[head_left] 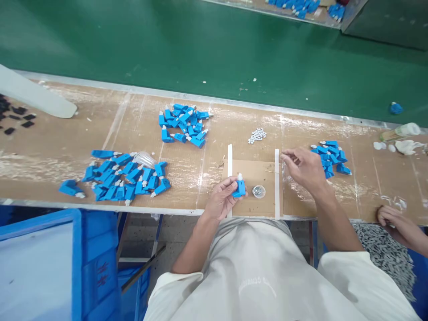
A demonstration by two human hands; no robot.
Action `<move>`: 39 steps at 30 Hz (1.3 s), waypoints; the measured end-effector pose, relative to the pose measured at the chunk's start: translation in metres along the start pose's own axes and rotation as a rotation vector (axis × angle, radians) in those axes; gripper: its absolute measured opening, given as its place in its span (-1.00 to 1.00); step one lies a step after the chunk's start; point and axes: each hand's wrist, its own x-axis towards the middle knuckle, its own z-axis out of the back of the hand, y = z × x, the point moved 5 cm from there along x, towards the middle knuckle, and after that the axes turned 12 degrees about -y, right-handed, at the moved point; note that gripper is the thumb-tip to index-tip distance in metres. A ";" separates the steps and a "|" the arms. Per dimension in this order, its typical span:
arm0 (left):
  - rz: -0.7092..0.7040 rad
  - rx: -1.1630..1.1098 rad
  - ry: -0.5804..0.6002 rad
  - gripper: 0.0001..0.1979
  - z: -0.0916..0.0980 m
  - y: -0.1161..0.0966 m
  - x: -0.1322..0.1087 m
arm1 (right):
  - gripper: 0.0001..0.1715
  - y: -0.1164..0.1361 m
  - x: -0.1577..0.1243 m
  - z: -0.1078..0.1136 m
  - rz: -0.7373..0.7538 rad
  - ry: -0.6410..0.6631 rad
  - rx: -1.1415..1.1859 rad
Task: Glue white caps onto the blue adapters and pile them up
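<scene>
My left hand (223,196) is closed around a small blue plastic connector (239,186) with a white cap, held over the cardboard pad (254,174) near the bench's front edge. My right hand (302,167) hovers to the right of the pad, fingers pinched at the tip on something too small to name. A thin pin (273,171) lies on the pad near that hand. A small round metal dish (258,191) sits just right of the connector. A cluster of tiny white parts (257,135) lies beyond the pad.
Piles of blue connectors lie at the left front (124,176), the middle back (183,125) and the right (330,158). A green conveyor belt (214,53) runs behind the bench. Another person's hand (389,216) rests at the right edge. A blue crate (40,263) stands lower left.
</scene>
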 end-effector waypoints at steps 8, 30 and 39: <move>0.026 -0.032 -0.050 -0.61 0.002 0.003 0.004 | -0.83 -0.013 0.046 -0.028 0.054 0.168 0.009; 0.043 -0.020 -0.103 -0.58 0.010 0.004 -0.002 | -0.80 0.000 0.078 -0.080 0.018 0.433 -0.237; 0.032 -0.013 -0.091 -0.69 0.008 0.002 -0.004 | -0.81 0.012 0.043 -0.035 -0.453 0.408 0.721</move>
